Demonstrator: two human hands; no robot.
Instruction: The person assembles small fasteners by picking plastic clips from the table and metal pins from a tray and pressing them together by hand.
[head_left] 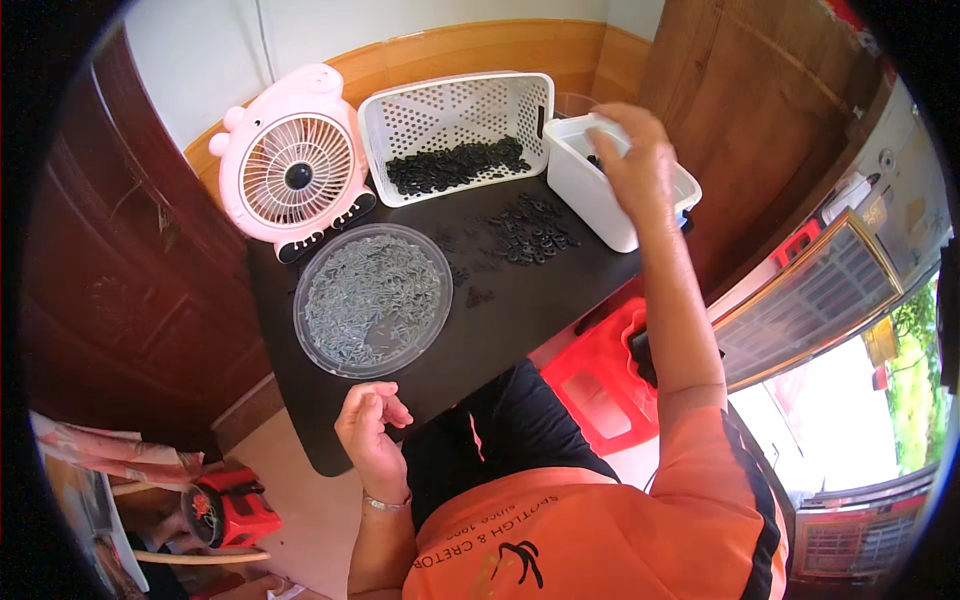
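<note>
White bin [597, 205] under right hand [640, 155]

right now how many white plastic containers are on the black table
2: a perforated basket at the back, beside the pink fan, and a solid-walled bin to its right, with the right hand over it. Others may be hidden behind them.
</note>
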